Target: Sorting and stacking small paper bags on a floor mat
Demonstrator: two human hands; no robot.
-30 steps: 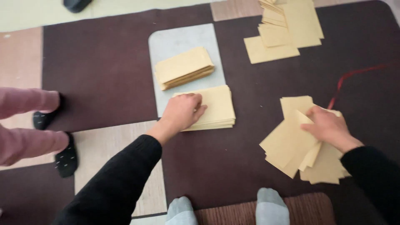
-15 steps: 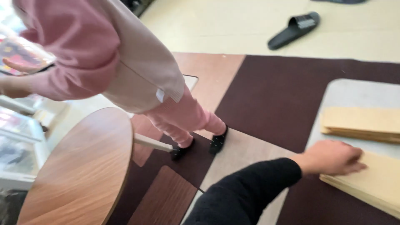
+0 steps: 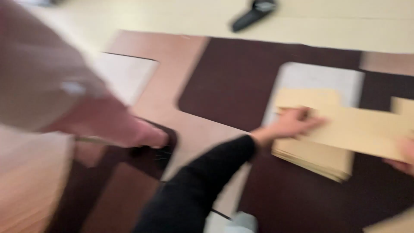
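Together, both hands grip 1 tan sheet above a stack.

The pale yellow sheet pinched at its left end by the left hand looks like matt paper or thin card, as does the stack under it. The carpet is matt cloth in dark brown, tan and grey patches. The sleeve is black matt fabric. The floor beyond the carpet's far edge is smooth, pale, faintly glossy. Blur hides finer texture.
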